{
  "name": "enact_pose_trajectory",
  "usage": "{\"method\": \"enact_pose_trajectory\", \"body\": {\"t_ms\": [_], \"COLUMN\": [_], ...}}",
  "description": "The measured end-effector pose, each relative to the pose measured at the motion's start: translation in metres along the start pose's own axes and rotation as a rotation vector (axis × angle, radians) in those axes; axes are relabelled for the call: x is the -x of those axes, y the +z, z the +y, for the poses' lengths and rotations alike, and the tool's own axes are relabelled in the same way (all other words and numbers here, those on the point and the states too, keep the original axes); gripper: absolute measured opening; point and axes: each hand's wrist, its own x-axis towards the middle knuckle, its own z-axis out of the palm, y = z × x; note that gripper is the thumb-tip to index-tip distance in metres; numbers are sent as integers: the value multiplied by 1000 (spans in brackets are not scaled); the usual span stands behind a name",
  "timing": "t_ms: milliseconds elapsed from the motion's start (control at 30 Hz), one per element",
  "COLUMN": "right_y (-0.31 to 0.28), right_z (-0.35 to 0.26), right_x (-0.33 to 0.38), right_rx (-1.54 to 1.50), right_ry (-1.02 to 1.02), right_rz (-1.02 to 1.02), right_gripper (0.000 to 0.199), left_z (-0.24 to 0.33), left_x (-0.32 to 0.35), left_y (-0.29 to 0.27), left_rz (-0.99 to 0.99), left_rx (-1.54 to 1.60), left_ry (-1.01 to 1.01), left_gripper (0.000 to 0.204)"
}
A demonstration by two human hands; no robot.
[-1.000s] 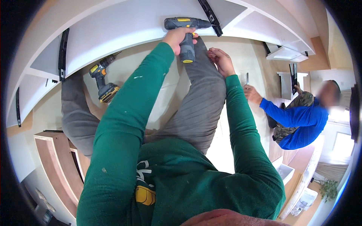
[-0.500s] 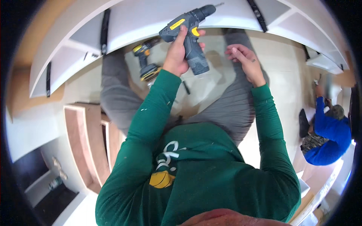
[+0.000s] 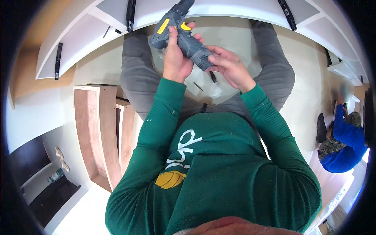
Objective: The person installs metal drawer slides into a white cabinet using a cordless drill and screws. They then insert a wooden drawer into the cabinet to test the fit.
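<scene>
A grey-black cordless drill point(image 3: 190, 46) with yellow details is held up at the far edge, chuck pointing away and up; its tip runs out of view. My left hand point(image 3: 175, 62) is wrapped around its handle, thumb along the side below the yellow label. With its thumb and fingers, my right hand point(image 3: 231, 68) pinches the battery end at the base of the handle. On the floor between my legs lie a black-handled tool point(image 3: 212, 76) and a thin dark piece point(image 3: 198, 86).
A white cabinet frame point(image 3: 231, 9) with black drawer slides point(image 3: 131, 15) spans the far side. Wooden drawer boxes point(image 3: 107, 133) stand at the left. To the right, a person in a blue top point(image 3: 344, 154) is low down near other white panels.
My right hand has come in from the right and taken hold of the drill's battery end. The drill has tilted and moved left and up. The second drill on the floor no longer shows.
</scene>
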Motion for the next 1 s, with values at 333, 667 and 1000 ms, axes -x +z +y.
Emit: {"method": "enact_pose_trajectory", "body": {"t_ms": [333,667,1000], "right_y": [13,57,50], "right_z": [-27,-25,-1], "right_x": [6,22,27], "right_rx": [-54,587,1079], "right_ry": [32,-194,-657], "right_rz": [-15,160,212], "right_gripper": [44,49,61], "left_z": [14,10,14], "left_x": [17,8,28], "left_y": [39,9,8], "left_rz": [308,-24,23], "left_rx": [136,298,179], "left_ry": [93,145,41], "left_gripper": [33,62,104]}}
